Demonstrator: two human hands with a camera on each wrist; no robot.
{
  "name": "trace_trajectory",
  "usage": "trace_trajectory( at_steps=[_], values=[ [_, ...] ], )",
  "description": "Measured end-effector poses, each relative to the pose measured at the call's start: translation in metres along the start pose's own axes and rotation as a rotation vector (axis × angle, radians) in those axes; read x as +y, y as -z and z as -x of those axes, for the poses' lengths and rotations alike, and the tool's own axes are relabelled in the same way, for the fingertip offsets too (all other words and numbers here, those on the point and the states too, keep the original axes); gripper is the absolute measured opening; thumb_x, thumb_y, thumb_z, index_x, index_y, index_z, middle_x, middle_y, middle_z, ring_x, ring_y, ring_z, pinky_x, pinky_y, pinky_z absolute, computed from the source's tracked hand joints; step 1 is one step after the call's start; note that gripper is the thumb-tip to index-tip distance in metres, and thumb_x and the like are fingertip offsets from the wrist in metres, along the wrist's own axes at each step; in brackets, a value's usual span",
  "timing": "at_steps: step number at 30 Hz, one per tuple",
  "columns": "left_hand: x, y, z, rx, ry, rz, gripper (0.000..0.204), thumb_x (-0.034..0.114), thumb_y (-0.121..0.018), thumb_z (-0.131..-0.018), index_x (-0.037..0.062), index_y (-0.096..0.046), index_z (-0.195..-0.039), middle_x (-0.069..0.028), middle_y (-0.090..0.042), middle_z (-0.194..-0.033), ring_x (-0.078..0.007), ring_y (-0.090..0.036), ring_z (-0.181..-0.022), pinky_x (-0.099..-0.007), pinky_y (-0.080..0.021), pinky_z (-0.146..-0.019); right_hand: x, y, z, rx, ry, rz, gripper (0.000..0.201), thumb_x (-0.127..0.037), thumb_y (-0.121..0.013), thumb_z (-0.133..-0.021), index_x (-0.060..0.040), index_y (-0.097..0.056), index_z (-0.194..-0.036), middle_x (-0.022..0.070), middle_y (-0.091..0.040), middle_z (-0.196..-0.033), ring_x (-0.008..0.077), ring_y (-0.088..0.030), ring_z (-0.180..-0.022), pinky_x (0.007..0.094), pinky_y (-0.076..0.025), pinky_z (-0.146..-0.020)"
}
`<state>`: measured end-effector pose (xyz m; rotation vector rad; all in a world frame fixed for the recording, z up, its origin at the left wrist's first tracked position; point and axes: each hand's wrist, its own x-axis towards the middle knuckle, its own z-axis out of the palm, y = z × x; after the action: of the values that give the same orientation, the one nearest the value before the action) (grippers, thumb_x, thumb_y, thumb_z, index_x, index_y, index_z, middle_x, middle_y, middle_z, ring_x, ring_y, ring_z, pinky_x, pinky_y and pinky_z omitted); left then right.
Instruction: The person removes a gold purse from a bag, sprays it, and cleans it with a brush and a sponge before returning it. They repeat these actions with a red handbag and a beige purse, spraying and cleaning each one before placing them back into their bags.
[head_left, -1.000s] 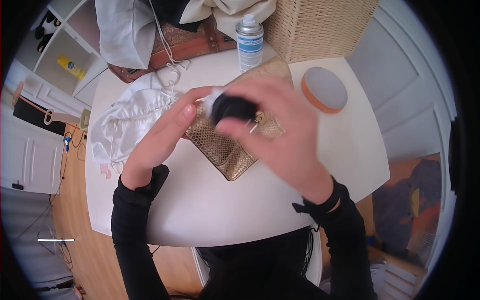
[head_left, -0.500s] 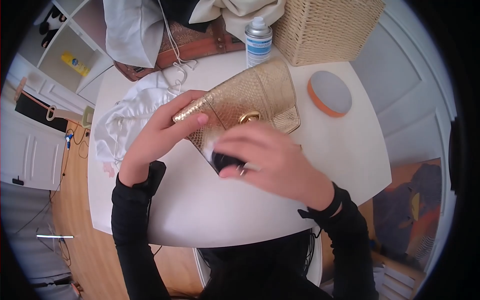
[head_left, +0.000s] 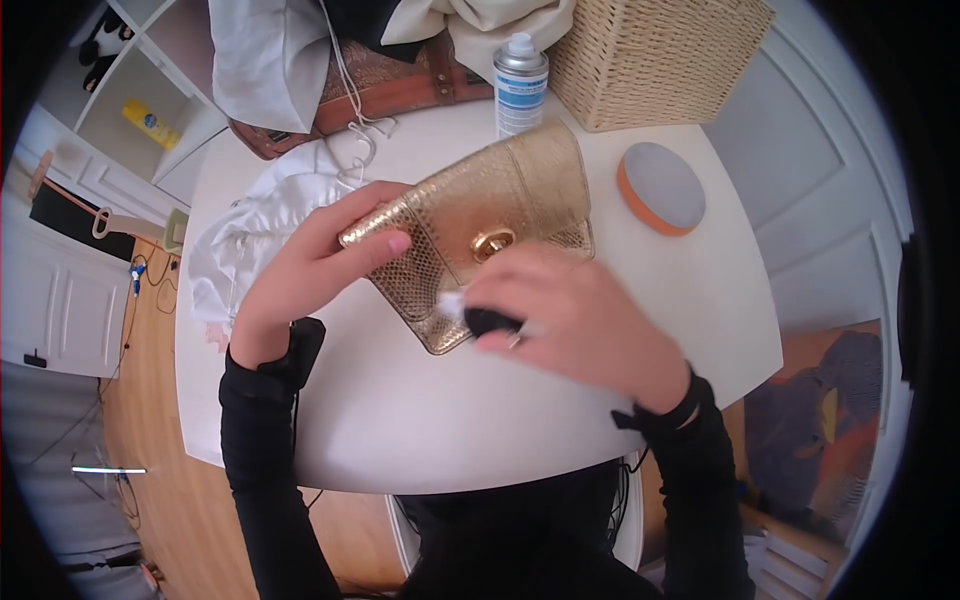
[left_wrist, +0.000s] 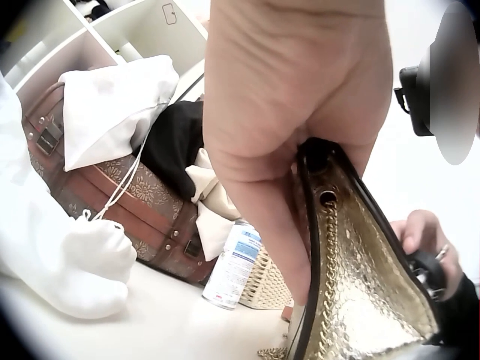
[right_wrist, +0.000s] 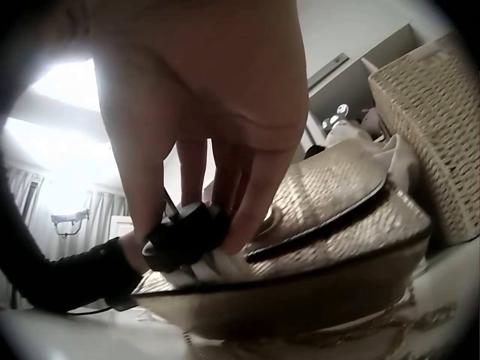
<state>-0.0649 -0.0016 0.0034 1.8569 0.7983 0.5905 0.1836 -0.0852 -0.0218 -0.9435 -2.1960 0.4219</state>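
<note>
My left hand (head_left: 312, 275) holds a gold snakeskin-pattern clutch bag (head_left: 535, 180) by its left corner, thumb on the front and the other fingers behind. A round gold clasp (head_left: 492, 245) sits on the bag's flap, and a gold chain (left_wrist: 330, 270) shows at its side in the left wrist view. In my right hand (head_left: 590, 325) the fingers and thumb pinch a small brush (right_wrist: 187, 240) with a round black grip and a white head. That white head (head_left: 452, 304) is against the lower front of the bag, below the clasp, and looks blurred.
Behind the bag stand a blue-and-white spray can (head_left: 520, 95), a wicker basket (head_left: 660, 65) and a brown suitcase (head_left: 385, 90) with cloths on it. A white satin pouch (head_left: 245, 225) lies left. To the right is a round orange-sided, grey-topped disc (head_left: 662, 188).
My right hand has come down with the brush from over the bag's flap to its lower front, then slightly right. The bag's flap and clasp now show. My left hand keeps its grip.
</note>
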Motion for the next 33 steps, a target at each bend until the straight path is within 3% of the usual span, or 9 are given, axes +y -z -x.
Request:
trace_trajectory(
  at_steps=[5,11,14,18,22,25,28,31,33],
  values=[
    [0.006,0.001,0.002,-0.012,-0.013,-0.048,0.039,0.025,-0.061,-0.098,0.0018,-0.056,-0.129,-0.0032,-0.063,-0.106,-0.0104,-0.056,-0.097,-0.0263,-0.046,-0.085,0.029,0.046,0.006,0.106,-0.388,0.080,0.030,-0.015,-0.078,-0.073,-0.0053,-0.068,-0.099,0.0085,-0.065,-0.096,0.0277,-0.063,-0.091,0.0357,-0.051,-0.078],
    [0.004,0.002,0.002,0.020,0.066,-0.012,0.042,0.028,-0.061,-0.098,0.0027,-0.054,-0.131,-0.0028,-0.063,-0.105,-0.0094,-0.058,-0.093,-0.0243,-0.050,-0.076,0.030,0.025,0.003,0.209,-0.178,0.157,0.031,-0.014,-0.081,-0.072,-0.0047,-0.068,-0.099,0.0088,-0.065,-0.095,0.0256,-0.064,-0.083,0.0316,-0.052,-0.071],
    [0.006,0.001,0.004,0.023,0.096,-0.005,0.043,0.029,-0.060,-0.098,0.0036,-0.054,-0.132,-0.0030,-0.063,-0.106,-0.0091,-0.059,-0.093,-0.0247,-0.053,-0.074,0.047,0.038,-0.003,0.568,-0.358,0.103,0.030,-0.012,-0.081,-0.073,-0.0050,-0.068,-0.100,0.0096,-0.065,-0.095,0.0247,-0.064,-0.085,0.0316,-0.052,-0.070],
    [0.001,0.001,0.002,-0.033,0.039,-0.015,0.042,0.030,-0.059,-0.099,0.0033,-0.055,-0.130,-0.0043,-0.064,-0.102,-0.0098,-0.061,-0.090,-0.0258,-0.055,-0.072,0.022,0.028,-0.014,0.449,-0.005,0.014,0.034,-0.012,-0.082,-0.075,-0.0048,-0.068,-0.105,0.0095,-0.066,-0.098,0.0227,-0.065,-0.090,0.0310,-0.055,-0.074],
    [0.003,0.005,0.007,-0.056,0.189,-0.065,0.038,0.030,-0.056,-0.100,0.0005,-0.058,-0.124,-0.0070,-0.064,-0.094,-0.0117,-0.062,-0.079,-0.0260,-0.056,-0.065,0.070,0.044,-0.008,0.710,-0.339,-0.031,0.033,-0.012,-0.081,-0.076,-0.0033,-0.068,-0.104,0.0102,-0.067,-0.101,0.0230,-0.066,-0.087,0.0297,-0.056,-0.074],
    [0.016,0.006,0.013,-0.102,0.118,-0.138,0.038,0.029,-0.057,-0.100,-0.0001,-0.058,-0.124,-0.0077,-0.064,-0.087,-0.0113,-0.062,-0.078,-0.0255,-0.054,-0.063,0.096,0.069,0.006,0.692,-0.508,0.101,0.033,-0.012,-0.081,-0.076,-0.0013,-0.067,-0.104,0.0112,-0.066,-0.103,0.0248,-0.066,-0.084,0.0307,-0.055,-0.075],
    [0.022,0.006,0.018,-0.071,-0.100,-0.324,0.034,0.027,-0.059,-0.097,0.0008,-0.059,-0.119,-0.0145,-0.064,-0.080,-0.0240,-0.065,-0.074,-0.0327,-0.050,-0.066,0.107,0.074,-0.002,0.321,-0.556,0.115,0.040,-0.015,-0.079,-0.079,-0.0022,-0.064,-0.114,0.0133,-0.063,-0.117,0.0260,-0.064,-0.100,0.0370,-0.053,-0.086],
    [0.032,0.006,0.023,-0.065,-0.172,-0.417,0.032,0.026,-0.059,-0.096,0.0019,-0.059,-0.117,-0.0198,-0.065,-0.084,-0.0344,-0.064,-0.076,-0.0381,-0.049,-0.070,0.119,0.074,-0.007,0.314,-0.392,0.215,0.062,-0.031,-0.077,-0.081,-0.0046,-0.055,-0.132,0.0167,-0.053,-0.133,0.0304,-0.052,-0.123,0.0470,-0.044,-0.101],
    [0.037,0.007,0.029,-0.070,-0.150,-0.472,0.032,0.026,-0.059,-0.096,0.0025,-0.059,-0.117,-0.0202,-0.066,-0.084,-0.0353,-0.064,-0.077,-0.0392,-0.049,-0.070,0.122,0.091,-0.006,0.192,-0.606,0.404,0.081,-0.044,-0.077,-0.076,-0.0060,-0.046,-0.140,0.0195,-0.048,-0.138,0.0348,-0.042,-0.132,0.0500,-0.036,-0.107]
  ],
)
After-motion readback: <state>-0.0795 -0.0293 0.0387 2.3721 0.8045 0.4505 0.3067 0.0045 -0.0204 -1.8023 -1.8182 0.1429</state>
